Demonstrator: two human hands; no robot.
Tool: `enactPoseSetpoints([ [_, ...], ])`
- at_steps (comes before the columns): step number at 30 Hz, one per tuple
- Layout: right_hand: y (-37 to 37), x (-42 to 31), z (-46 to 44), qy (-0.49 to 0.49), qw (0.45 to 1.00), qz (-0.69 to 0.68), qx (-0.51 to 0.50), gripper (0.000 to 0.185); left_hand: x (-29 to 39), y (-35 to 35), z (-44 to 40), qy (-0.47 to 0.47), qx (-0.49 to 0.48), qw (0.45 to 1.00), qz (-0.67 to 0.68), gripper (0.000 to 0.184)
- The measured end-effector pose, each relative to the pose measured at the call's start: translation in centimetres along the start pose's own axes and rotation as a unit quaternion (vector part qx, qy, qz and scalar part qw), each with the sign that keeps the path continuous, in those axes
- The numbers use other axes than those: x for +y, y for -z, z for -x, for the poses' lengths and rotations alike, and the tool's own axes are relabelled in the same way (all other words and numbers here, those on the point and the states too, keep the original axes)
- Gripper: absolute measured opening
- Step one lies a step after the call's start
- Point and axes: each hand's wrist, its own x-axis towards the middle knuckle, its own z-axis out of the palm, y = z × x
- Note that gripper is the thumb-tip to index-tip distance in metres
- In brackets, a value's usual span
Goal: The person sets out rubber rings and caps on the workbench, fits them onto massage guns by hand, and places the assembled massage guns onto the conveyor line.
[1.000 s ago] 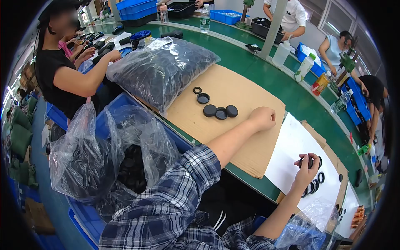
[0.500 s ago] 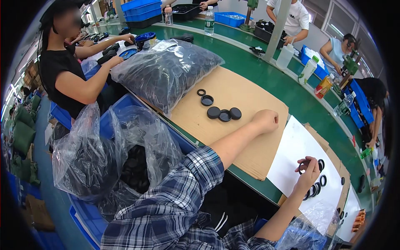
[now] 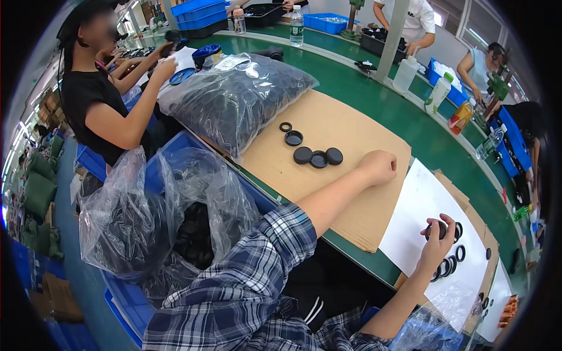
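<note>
My left hand (image 3: 379, 167) rests as a closed fist on the brown cardboard sheet (image 3: 351, 216); whatever is inside it is hidden. Between the fingers of my right hand (image 3: 438, 238) is a round black part (image 3: 435, 230), held over the white paper (image 3: 404, 225). Several black rings (image 3: 461, 253) stand or lean beside that hand. Left of my fist, a black cap (image 3: 302, 155), an open black cap (image 3: 319, 159) and another cap (image 3: 334, 156) touch in a row. Behind them lie an open cap (image 3: 293, 138) and a small ring (image 3: 285, 126).
A full clear bag (image 3: 234, 93) of black parts lies at the cardboard's back left. An open bag (image 3: 216, 193) of black parts fills a blue bin (image 3: 181, 140) beside my arm. A co-worker (image 3: 99, 99) sits at the left. Bottles (image 3: 405, 74) line the green table (image 3: 333, 76).
The round black part in my right hand has turned between the fingers. My left fist stays on the cardboard. At the left, the co-worker has raised a dark part. The view has shifted slightly.
</note>
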Motion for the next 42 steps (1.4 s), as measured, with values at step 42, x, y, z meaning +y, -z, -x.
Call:
enactPoseSetpoints([
  [42,1.2,-1.4,-0.2,-0.042,0.989,0.068,-0.126,0.058,-10.2,22.1,-18.1,0.199,0.069,0.799,-0.563,0.026],
])
